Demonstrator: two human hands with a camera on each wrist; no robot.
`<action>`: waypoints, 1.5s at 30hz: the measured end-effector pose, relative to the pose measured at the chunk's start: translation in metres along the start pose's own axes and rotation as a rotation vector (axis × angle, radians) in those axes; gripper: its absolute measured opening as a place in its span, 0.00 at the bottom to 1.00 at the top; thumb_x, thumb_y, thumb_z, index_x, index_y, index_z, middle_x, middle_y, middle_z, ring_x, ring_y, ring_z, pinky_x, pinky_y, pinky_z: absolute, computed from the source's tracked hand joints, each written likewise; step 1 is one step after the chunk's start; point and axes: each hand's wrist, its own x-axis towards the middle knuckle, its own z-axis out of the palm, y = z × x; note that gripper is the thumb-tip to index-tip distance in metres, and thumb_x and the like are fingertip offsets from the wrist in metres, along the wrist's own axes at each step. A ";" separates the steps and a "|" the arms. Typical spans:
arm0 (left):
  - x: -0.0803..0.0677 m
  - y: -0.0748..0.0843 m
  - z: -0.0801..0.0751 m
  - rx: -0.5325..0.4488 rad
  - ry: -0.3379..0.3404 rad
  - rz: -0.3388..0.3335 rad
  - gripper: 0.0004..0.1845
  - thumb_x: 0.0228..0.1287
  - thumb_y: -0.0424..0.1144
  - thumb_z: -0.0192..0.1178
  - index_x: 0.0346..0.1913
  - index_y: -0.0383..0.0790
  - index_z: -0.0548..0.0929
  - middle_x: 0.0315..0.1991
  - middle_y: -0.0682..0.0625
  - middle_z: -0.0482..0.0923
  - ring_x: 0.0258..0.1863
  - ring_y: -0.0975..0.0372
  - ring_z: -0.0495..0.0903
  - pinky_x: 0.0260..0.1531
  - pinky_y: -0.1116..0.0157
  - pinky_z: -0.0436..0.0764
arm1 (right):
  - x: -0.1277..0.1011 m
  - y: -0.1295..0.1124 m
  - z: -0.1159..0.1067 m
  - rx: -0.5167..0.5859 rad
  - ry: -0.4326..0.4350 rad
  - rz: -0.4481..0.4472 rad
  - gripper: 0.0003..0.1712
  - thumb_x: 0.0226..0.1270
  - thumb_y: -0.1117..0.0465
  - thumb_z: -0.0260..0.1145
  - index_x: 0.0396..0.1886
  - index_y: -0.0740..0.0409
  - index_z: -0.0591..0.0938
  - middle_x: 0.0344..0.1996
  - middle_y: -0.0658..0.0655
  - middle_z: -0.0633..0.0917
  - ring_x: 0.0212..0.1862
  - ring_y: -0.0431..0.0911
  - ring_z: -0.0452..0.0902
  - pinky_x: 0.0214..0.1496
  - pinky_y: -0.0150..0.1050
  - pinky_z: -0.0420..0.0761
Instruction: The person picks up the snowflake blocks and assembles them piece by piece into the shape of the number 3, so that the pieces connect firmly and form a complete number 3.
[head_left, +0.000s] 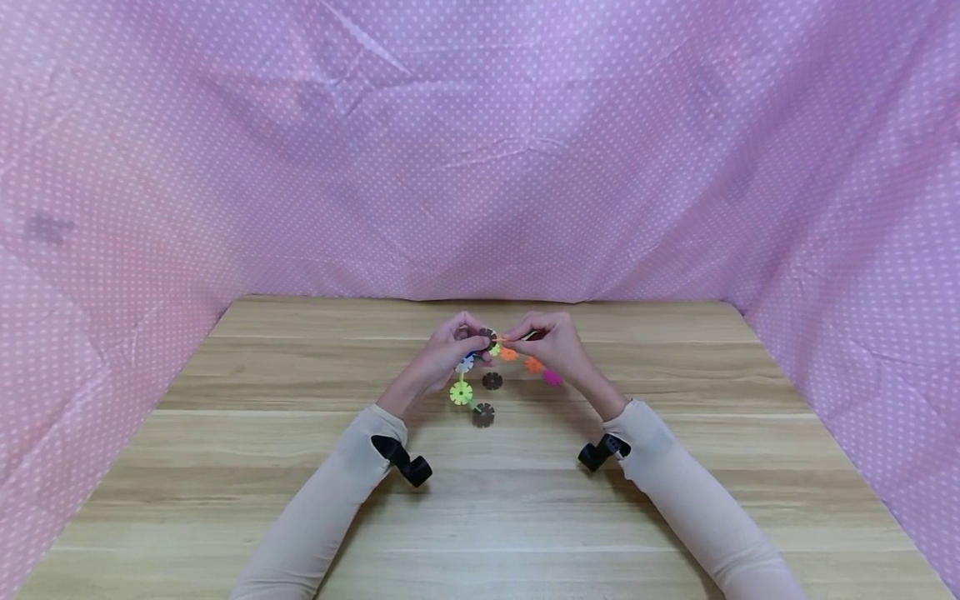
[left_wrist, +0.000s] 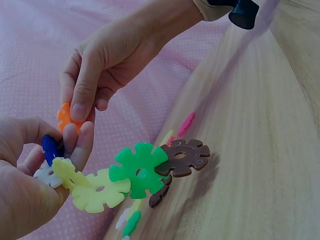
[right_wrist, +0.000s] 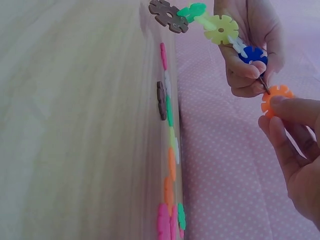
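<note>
two hands work above the middle of the desk (head_left: 675, 500), toward its far edge. pink dotted cloth (head_left: 480, 150) walls the desk on the far, left and right sides. both forearms in beige sleeves (head_left: 330, 500), a black strap on each wrist. left hand (head_left: 442, 354) clenched round the upper end of a snowflake-disc chain (left_wrist: 135, 172): blue, white, pale yellow, green, then a brown disc at the free end, chain held off the desk and hanging toward the near edge. right hand (head_left: 551, 342) pinches an orange disc (right_wrist: 276, 99) between thumb and fingertips, just beside the chain's blue disc (right_wrist: 252, 54); whether they touch cannot be told. loose discs on the desk below the hands: a brown disc (head_left: 492, 381), an orange one (head_left: 533, 364), a magenta one (head_left: 552, 377).
</note>
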 end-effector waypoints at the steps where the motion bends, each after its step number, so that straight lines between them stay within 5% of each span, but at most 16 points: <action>1: 0.000 0.000 0.000 0.001 0.001 0.003 0.05 0.71 0.21 0.51 0.45 0.31 0.72 0.39 0.47 0.77 0.29 0.61 0.84 0.40 0.64 0.90 | 0.000 0.000 0.000 0.005 0.001 -0.006 0.03 0.56 0.76 0.76 0.30 0.70 0.89 0.31 0.68 0.89 0.27 0.44 0.84 0.27 0.29 0.84; 6: -0.002 0.003 0.000 -0.019 -0.006 -0.004 0.05 0.72 0.23 0.52 0.44 0.34 0.73 0.39 0.48 0.79 0.30 0.60 0.85 0.41 0.62 0.90 | 0.000 0.000 -0.001 0.013 0.000 -0.027 0.03 0.56 0.75 0.76 0.30 0.70 0.89 0.30 0.68 0.89 0.25 0.40 0.83 0.25 0.27 0.81; 13: -0.003 0.010 -0.002 0.004 -0.031 -0.047 0.05 0.73 0.25 0.52 0.45 0.36 0.74 0.42 0.43 0.81 0.32 0.61 0.85 0.48 0.57 0.89 | -0.001 -0.008 -0.002 -0.012 -0.013 -0.043 0.03 0.57 0.75 0.76 0.29 0.69 0.88 0.30 0.66 0.89 0.26 0.48 0.83 0.26 0.27 0.82; 22: 0.000 0.009 -0.004 0.025 0.024 -0.081 0.08 0.71 0.24 0.55 0.49 0.34 0.75 0.41 0.48 0.81 0.36 0.58 0.85 0.58 0.44 0.83 | 0.000 -0.005 0.000 0.019 -0.068 0.109 0.04 0.60 0.73 0.75 0.33 0.68 0.87 0.36 0.66 0.89 0.39 0.55 0.87 0.40 0.34 0.89; 29: 0.002 0.001 -0.010 0.069 0.044 -0.070 0.09 0.71 0.26 0.56 0.52 0.30 0.78 0.39 0.51 0.83 0.37 0.57 0.84 0.48 0.56 0.88 | 0.005 -0.001 -0.010 -0.043 -0.224 0.151 0.07 0.60 0.72 0.74 0.39 0.68 0.87 0.37 0.65 0.89 0.35 0.42 0.85 0.37 0.31 0.86; 39: 0.002 0.000 -0.017 0.037 0.067 -0.126 0.13 0.72 0.30 0.58 0.56 0.34 0.78 0.42 0.46 0.83 0.33 0.62 0.82 0.31 0.70 0.81 | 0.015 -0.006 -0.044 -0.184 -0.551 0.220 0.14 0.63 0.71 0.71 0.47 0.74 0.84 0.39 0.64 0.89 0.40 0.48 0.86 0.45 0.37 0.88; 45: 0.004 -0.001 -0.018 0.024 0.082 -0.138 0.12 0.72 0.30 0.58 0.55 0.35 0.79 0.38 0.51 0.83 0.33 0.61 0.82 0.30 0.71 0.82 | 0.010 0.002 -0.059 -0.340 -0.643 0.229 0.13 0.61 0.71 0.73 0.45 0.70 0.85 0.36 0.61 0.88 0.39 0.47 0.83 0.46 0.36 0.86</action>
